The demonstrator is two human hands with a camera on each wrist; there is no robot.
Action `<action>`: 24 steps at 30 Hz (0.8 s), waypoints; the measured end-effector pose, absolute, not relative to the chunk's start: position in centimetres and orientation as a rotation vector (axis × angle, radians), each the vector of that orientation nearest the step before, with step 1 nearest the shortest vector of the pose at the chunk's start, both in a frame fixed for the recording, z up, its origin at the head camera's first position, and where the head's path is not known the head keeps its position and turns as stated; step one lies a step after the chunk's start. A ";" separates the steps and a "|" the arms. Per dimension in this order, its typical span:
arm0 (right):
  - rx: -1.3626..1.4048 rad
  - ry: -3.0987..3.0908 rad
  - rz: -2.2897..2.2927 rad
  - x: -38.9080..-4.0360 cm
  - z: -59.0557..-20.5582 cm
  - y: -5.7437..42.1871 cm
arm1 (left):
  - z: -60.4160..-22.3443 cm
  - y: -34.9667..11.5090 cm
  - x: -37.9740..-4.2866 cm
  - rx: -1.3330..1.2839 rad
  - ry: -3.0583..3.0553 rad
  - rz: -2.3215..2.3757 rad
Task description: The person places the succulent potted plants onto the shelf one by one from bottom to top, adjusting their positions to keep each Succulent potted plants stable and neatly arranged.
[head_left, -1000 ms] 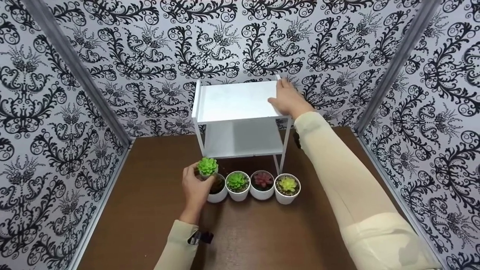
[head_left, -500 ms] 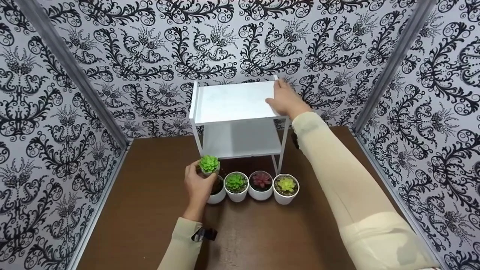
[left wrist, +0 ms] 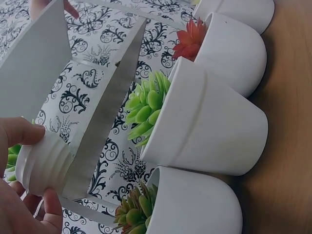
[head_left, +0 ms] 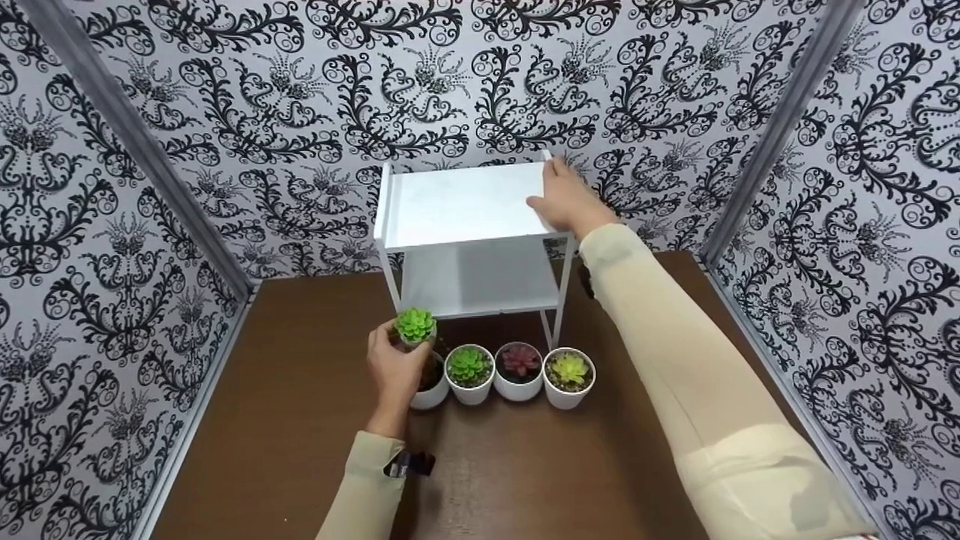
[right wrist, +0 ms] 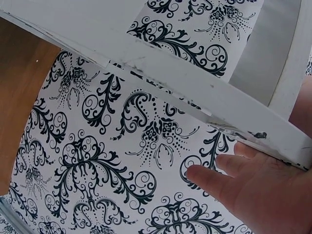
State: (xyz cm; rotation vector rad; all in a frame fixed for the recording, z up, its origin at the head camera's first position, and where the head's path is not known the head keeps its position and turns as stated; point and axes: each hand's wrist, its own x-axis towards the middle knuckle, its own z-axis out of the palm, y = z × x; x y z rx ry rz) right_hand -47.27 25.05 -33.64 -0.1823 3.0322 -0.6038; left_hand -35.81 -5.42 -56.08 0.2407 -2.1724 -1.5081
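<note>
My left hand (head_left: 396, 369) holds a small potted succulent (head_left: 415, 325) with bright green leaves, just before the lower left front of a white two-tier shelf (head_left: 465, 202). In the left wrist view, thumb and fingers pinch its ribbed white pot (left wrist: 46, 163) near the edge of the lower tier (left wrist: 105, 117). My right hand (head_left: 568, 199) grips the shelf's top right side, thumb over the top board. The right wrist view has its fingers (right wrist: 214, 180) along one side of the white frame (right wrist: 195, 83).
In front of the shelf stands a row of white pots: a brownish-green succulent (head_left: 431, 371) partly behind my left hand, a green one (head_left: 469, 365), a red one (head_left: 519, 361) and a yellow one (head_left: 568, 369). Patterned walls (head_left: 300, 112) surround the brown table (head_left: 300, 420).
My left hand has moved slightly to the right and up toward the shelf with the small green succulent. The right hand keeps its hold on the shelf. The head view has shifted a little.
</note>
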 end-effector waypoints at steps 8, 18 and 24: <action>-0.167 3.018 -0.623 -47.3 -33.6 25.0 | -56.1 -5.5 -36.1 0.268 -2.168 -1.492; -0.144 3.020 -0.585 -47.2 -33.4 24.9 | -55.6 -5.0 -36.1 0.248 -2.145 -1.538; -0.140 3.019 -0.593 -47.1 -33.4 24.8 | -55.4 -5.0 -36.4 0.252 -2.124 -1.556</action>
